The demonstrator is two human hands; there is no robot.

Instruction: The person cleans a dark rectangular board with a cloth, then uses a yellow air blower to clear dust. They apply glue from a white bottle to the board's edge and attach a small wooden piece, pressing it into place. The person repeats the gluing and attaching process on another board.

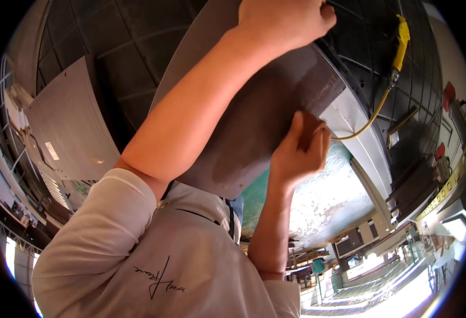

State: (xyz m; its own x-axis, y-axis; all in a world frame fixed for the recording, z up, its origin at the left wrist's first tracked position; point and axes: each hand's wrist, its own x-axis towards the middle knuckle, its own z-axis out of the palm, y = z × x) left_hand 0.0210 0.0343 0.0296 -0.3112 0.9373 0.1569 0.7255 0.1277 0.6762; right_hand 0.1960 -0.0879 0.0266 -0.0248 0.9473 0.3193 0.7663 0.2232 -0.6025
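Observation:
A large dark grey sheet panel (254,122) lies before my body, its near corner close to my waist. My left forearm crosses over it, and my left hand (291,21) is closed in a fist beyond its far part, cut by the top of the picture. Near the panel's right edge my right hand (302,151) is closed, thumb up and fingers curled. Whatever either hand grips is hidden by the fingers. A pale silvery strip (357,130) runs along the panel's right side.
A yellow air blow gun (401,45) with a yellow hose (373,116) lies on the dark gridded surface (132,32) at upper right. Another grey panel (69,122) stands at the left. Below right is a worn green and white floor (333,196).

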